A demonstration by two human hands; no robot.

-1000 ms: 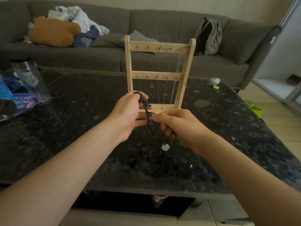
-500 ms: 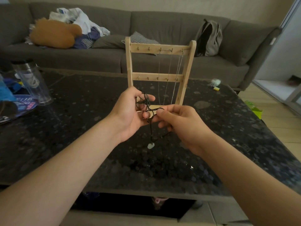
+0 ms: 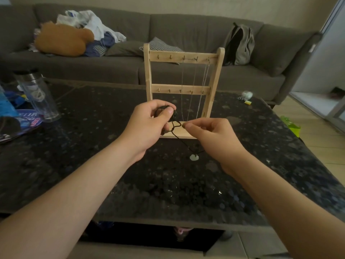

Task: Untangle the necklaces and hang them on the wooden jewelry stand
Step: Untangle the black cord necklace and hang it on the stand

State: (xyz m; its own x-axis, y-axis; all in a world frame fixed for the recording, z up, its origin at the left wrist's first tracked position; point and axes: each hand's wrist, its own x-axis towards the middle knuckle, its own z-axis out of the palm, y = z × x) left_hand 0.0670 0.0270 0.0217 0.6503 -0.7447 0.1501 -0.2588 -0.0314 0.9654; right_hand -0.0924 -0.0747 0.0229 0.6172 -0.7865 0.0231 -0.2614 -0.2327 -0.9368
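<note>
Hands, left hand and right hand, pinch black cord necklace; hard pull could tighten knot.

Left hand hides much of the tangled cord; the chains on the stand are too fine to count.

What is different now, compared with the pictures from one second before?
The hands, close together before, drew apart: the right hand now pinches one strand of the black cord and pulls it rightward out of the tangle that the left hand holds. The pale pendant hangs slightly higher. The wooden stand and its thin chains stayed.
</note>
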